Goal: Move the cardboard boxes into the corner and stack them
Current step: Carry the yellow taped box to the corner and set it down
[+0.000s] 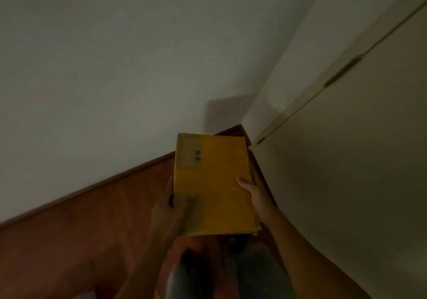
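A pale wall [111, 72] fills the space ahead of and to the left of both hands, and meets a second pale surface on the right, a door [360, 160] with a frame strip and a dark hinge-like fitting, forming a corner just beyond the hands. Below the wall runs a reddish-brown wooden floor [76, 236] edged by a darker skirting line; it lies bare to the left of the left hand, while to the right of the right hand the door face stands close, leaving little room there.

A yellow-brown cardboard box [212, 183] is held flat between the hands, its far edge reaching toward the corner. Its top carries a tape band and small dark marks (too blurred to read).

The left hand [172, 208] grips the box's near left edge, thumb on top. The right hand [255, 194] clasps the right edge, thumb over the top face.
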{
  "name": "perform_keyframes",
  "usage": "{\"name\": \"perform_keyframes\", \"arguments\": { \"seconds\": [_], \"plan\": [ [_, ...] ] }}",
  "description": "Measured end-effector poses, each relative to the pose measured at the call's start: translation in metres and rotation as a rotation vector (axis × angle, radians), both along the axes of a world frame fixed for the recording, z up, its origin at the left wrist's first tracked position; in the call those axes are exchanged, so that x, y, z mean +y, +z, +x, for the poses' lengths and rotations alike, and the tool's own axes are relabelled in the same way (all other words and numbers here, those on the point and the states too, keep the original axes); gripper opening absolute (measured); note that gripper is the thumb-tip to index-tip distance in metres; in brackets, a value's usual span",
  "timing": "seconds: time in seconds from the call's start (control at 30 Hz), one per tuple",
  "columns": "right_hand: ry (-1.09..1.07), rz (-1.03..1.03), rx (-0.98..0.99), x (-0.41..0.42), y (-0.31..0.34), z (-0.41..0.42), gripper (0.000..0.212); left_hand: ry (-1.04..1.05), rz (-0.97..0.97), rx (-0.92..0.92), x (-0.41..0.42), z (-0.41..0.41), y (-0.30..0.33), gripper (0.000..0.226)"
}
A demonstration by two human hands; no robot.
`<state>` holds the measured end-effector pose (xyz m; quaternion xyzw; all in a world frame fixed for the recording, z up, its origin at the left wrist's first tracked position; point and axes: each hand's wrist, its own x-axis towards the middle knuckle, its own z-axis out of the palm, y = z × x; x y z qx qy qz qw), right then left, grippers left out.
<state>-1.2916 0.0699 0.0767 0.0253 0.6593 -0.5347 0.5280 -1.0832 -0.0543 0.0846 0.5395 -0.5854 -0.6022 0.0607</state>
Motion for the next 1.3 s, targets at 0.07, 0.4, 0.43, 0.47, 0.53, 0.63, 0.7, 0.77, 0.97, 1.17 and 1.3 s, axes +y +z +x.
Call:
{"name": "perform_keyframes", "arguments": {
  "seconds": [0.07, 0.4, 0.43, 0.47, 0.53, 0.63, 0.7, 0.77, 0.97, 1.17, 1.3],
  "plan": [
    [0.040, 0.010, -0.037, -0.006, -0.036, -0.005, 0.045, 0.021, -0.005, -0.013, -0.002, 0.000, -0.033, 0.078],
    [0.199, -0.165, -0.005, -0.057, -0.303, -0.052, 0.065, -0.005, -0.335, -0.019, -0.024, -0.040, -0.256, 0.063],
    [0.195, -0.176, 0.012, -0.060, -0.326, -0.062, 0.065, -0.033, -0.379, -0.018, -0.022, -0.046, -0.277, 0.065],
    [0.198, -0.195, 0.033, -0.062, -0.347, -0.072, 0.065, -0.064, -0.425, -0.014, -0.019, -0.051, -0.297, 0.062],
    [0.209, -0.231, 0.071, -0.069, -0.384, -0.090, 0.065, -0.110, -0.502, 0.011, -0.016, -0.058, -0.337, 0.063],
    [0.312, -0.268, 0.182, -0.086, -0.419, -0.121, 0.069, -0.050, -0.561, 0.129, -0.013, -0.072, -0.389, 0.071],
    [0.406, -0.282, 0.235, -0.092, -0.426, -0.138, 0.089, 0.013, -0.571, 0.250, -0.007, -0.080, -0.409, 0.070],
    [0.435, -0.278, 0.287, -0.092, -0.428, -0.145, 0.102, 0.027, -0.582, 0.350, 0.002, -0.083, -0.415, 0.068],
    [0.368, -0.310, 0.178, -0.064, -0.451, -0.137, 0.093, -0.060, -0.635, 0.358, 0.019, -0.077, -0.409, 0.076],
    [0.272, -0.364, 0.064, -0.038, -0.503, -0.121, 0.053, -0.361, -0.788, 0.119, 0.017, -0.083, -0.422, 0.097],
    [0.343, -0.232, 0.542, -0.038, -0.499, -0.114, 0.051, -0.367, -0.796, 0.032, 0.011, -0.076, -0.452, 0.085]
  ]
}}
